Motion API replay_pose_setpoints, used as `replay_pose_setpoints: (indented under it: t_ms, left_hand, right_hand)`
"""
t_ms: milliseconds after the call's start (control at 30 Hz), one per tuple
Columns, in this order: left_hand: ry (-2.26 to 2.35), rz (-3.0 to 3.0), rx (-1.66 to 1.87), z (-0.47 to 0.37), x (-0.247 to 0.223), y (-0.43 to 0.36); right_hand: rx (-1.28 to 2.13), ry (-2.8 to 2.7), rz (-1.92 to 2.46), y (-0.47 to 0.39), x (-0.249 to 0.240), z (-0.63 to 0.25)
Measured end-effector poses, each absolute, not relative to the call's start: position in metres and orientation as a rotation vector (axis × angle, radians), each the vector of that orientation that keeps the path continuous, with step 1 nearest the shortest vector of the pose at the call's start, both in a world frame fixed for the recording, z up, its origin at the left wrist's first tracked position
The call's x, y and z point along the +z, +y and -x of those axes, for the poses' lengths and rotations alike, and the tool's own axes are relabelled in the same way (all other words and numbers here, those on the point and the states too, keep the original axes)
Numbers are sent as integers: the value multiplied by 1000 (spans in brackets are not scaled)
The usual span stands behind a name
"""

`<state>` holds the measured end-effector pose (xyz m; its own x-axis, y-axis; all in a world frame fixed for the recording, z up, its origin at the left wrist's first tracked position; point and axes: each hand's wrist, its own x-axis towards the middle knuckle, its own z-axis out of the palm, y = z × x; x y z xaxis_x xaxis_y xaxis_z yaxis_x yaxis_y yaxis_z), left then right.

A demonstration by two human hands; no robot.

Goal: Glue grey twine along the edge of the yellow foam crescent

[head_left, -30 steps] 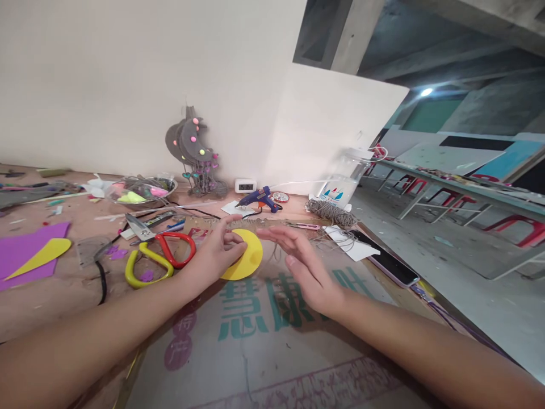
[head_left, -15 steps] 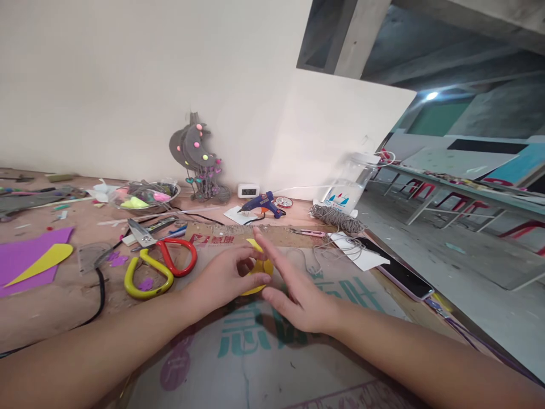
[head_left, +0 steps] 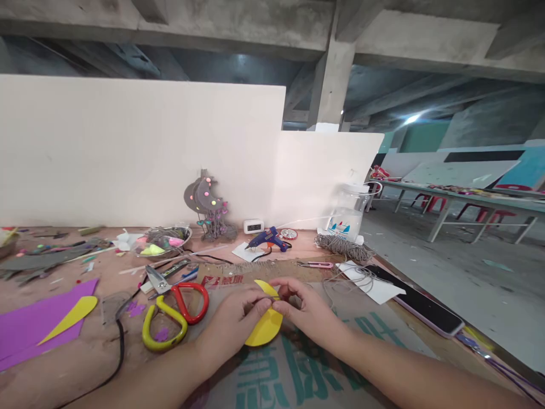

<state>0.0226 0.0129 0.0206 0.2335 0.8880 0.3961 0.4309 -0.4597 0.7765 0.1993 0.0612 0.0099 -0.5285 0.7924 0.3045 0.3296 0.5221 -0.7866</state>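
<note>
Left hand (head_left: 232, 315) and right hand (head_left: 309, 309): both pinching thin yellow round sheet piece (head_left: 267, 330), centre of frame, below middle | thumb tips close together over it | advisable: light, even pinch, thumbs steady, avoiding creases.

The flat sheet (head_left: 310, 363) between the forearms is open, as is the low strip beyond the hands up to the glue gun (head_left: 270, 238). Leftward, the scissors (head_left: 168, 288) and black cord (head_left: 121, 346) lie across the way. At back right, yarn (head_left: 344, 247) fronts the upright bottle (head_left: 349, 213); the phone (head_left: 426, 307) edges the bench (head_left: 413, 332).
</note>
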Motion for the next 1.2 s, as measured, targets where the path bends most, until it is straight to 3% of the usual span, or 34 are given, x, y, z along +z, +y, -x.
replay_pose_setpoints:
  t_ms: [233, 733, 900, 1200]
  left_hand:
    - [1212, -1927, 1110, -24, 23, 11]
    - [1218, -1553, 1156, -21, 11, 17]
    - [1045, -1178, 1241, -15, 15, 21]
    - [732, -1086, 811, -30, 31, 21]
  right_hand:
    - [1084, -2076, 956, 65, 10, -198]
    - [1044, -1935, 954, 62, 16, -200]
    - [1090, -1852, 906, 59, 24, -199]
    - [1117, -1800, 829, 49, 20, -204]
